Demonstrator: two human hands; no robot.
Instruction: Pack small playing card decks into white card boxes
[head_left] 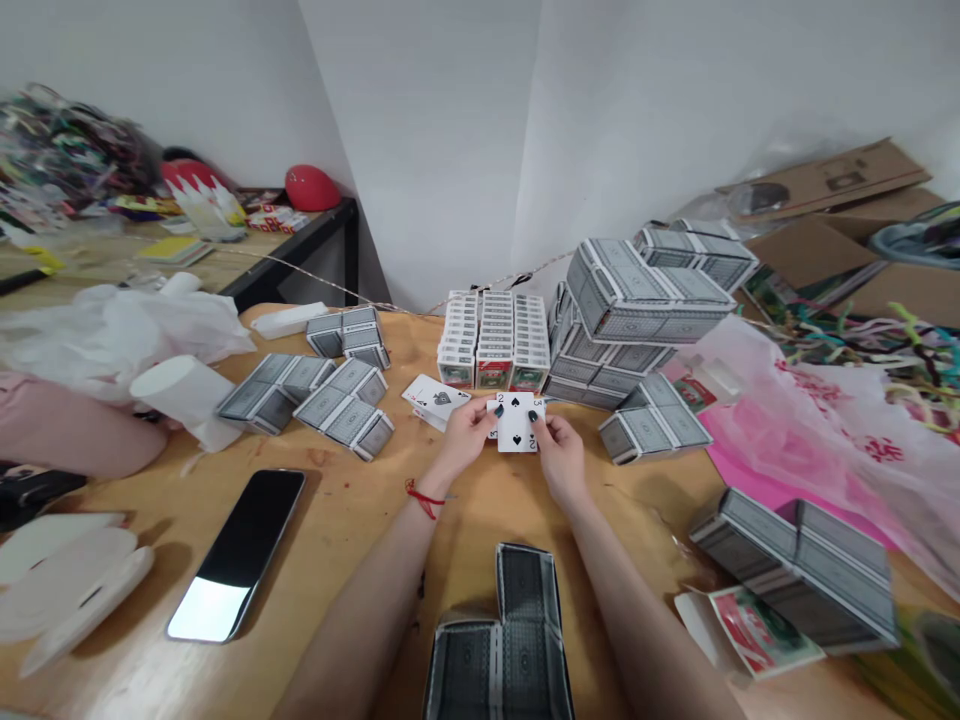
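In the head view, a few playing cards [517, 432] face me between my two hands, a two of spades in front and a three partly showing behind it. My left hand [471, 432] pinches their left side, a red string bracelet on its wrist. My right hand [559, 450] grips the right side, its dark-nailed thumb on the card face. Just left of my left hand lies a small pile of cards with an ace of spades [441, 398] on top. Behind the held cards stand rows of card boxes [493, 372]. Close to me is an L-shaped block of grey patterned cards [525, 620].
More grey card blocks stand at the left [345, 405] and in a tall stack [630, 290] at the right. A phone [238, 555] lies left of my arm. An opened card box [757, 625] and pink plastic wrapping [780, 410] are at the right. A wall rises behind.
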